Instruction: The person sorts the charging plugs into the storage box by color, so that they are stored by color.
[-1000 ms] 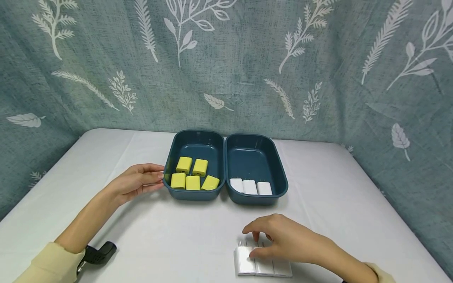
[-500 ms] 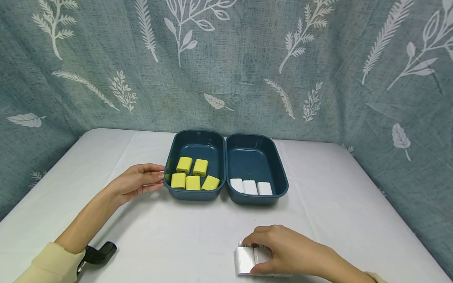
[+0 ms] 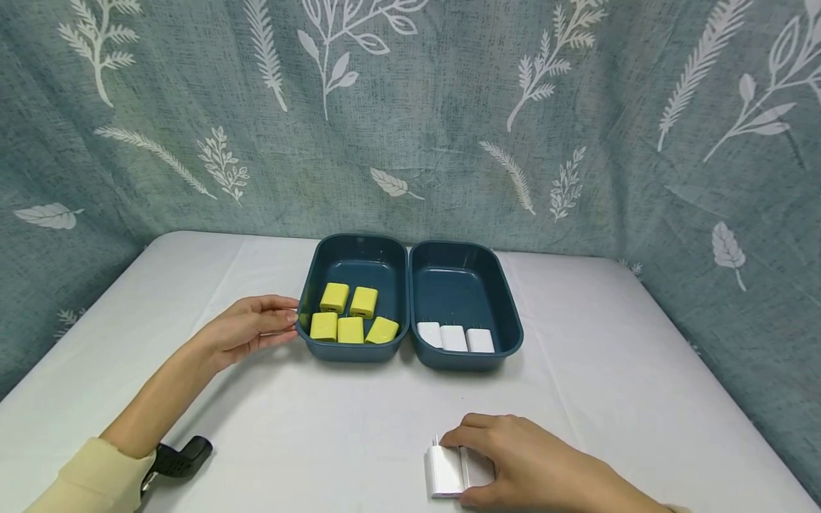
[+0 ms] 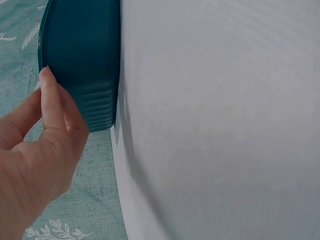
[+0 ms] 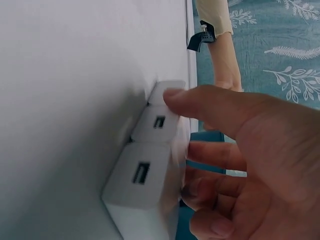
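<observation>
On the near part of the table, three white USB wall chargers lie side by side in a row. My right hand [image 3: 522, 459] bends over them, thumb at the port end and fingers at the prong end, pinching the leftmost white charger [image 3: 445, 472]. In the right wrist view the USB ports of the nearer white charger [image 5: 140, 172] and the middle charger [image 5: 156, 121] face the camera; the thumb partly covers the far one. My left hand [image 3: 253, 331], fingers fairly straight, touches the outer left side of the left blue tray [image 3: 353, 353].
Several yellow chargers [image 3: 350, 330] lie in the left tray. Beside it, the right blue tray [image 3: 465, 362] holds three white chargers [image 3: 454, 338] along its near wall. A patterned curtain [image 3: 410, 128] hangs behind the white-covered table [image 3: 321, 427].
My right hand has come down onto the row of white chargers, its fingers and thumb settling around the ends. The left hand has stayed at the left tray.
</observation>
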Tool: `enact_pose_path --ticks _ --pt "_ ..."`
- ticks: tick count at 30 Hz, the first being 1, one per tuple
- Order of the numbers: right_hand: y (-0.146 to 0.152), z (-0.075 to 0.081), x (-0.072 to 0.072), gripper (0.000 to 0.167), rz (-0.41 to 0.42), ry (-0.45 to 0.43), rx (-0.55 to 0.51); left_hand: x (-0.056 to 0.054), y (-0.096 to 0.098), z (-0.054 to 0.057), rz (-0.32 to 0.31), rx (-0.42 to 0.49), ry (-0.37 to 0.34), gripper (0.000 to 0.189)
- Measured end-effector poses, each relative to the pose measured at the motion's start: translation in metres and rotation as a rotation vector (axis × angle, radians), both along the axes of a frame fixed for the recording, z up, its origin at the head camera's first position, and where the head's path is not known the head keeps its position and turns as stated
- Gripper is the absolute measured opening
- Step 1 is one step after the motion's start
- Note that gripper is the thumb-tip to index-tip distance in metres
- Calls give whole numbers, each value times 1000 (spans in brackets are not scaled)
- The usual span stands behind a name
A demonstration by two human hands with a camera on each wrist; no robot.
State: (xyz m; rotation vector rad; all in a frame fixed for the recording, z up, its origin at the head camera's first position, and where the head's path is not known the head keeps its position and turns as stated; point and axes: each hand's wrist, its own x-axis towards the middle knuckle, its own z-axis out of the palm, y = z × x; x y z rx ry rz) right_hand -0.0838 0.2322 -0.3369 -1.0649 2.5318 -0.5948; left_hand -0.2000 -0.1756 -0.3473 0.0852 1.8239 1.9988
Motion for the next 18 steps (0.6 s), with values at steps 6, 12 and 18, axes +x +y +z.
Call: enact_pose_path --ticks 6,12,18 --pt "-3 0 3 41 -48 3 22 -1 0 0 6 -3 -8 49" --pt "-4 1 5 42 -43 25 27 0 1 1 -3 2 -1 50" --pt "-6 0 6 43 -50 29 17 0 1 1 -2 -1 -7 51"
